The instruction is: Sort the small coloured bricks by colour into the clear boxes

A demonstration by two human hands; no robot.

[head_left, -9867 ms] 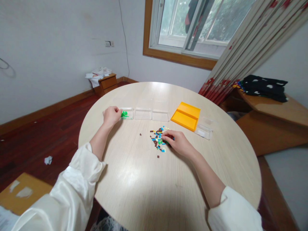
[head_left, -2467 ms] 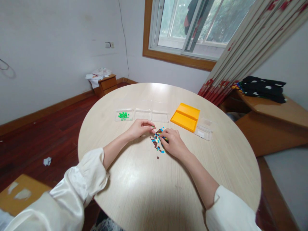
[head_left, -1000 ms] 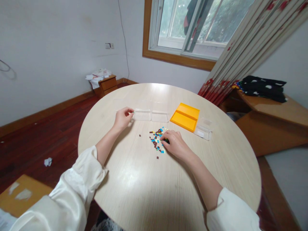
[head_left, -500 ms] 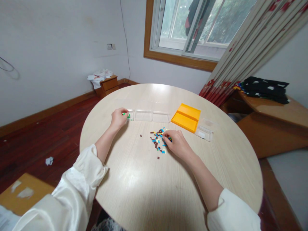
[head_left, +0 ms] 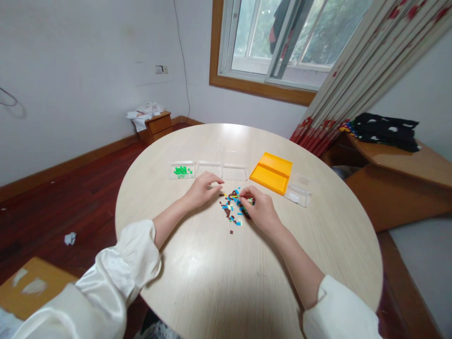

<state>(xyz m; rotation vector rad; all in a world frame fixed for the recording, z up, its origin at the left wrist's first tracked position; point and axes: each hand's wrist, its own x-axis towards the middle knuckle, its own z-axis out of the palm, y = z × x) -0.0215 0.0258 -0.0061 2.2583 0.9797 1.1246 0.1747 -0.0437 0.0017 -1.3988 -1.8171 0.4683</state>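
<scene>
A loose pile of small brown, blue, yellow and green bricks (head_left: pixel 229 207) lies on the round table. Just left of it, my left hand (head_left: pixel 205 189) hovers with thumb and fingers apart, holding nothing. My right hand (head_left: pixel 259 205) is at the pile's right side, its thumb and fingertips pinched together; whatever they hold is too small to make out. Green bricks (head_left: pixel 182 171) lie in the leftmost clear box (head_left: pixel 171 175). Beside that box stand a middle clear box (head_left: pixel 209 165) and a right clear box (head_left: pixel 234 178), with no bricks visible in them.
An orange two-part tray (head_left: pixel 270 178) lies at the back right of the table (head_left: pixel 219 282), with another clear box (head_left: pixel 297 197) against its right corner. One brown brick (head_left: pixel 231 232) sits apart, nearer the front.
My left hand has moved right from the leftmost box to the pile's left side and opened, uncovering the green bricks. My right hand stays at the pile.
</scene>
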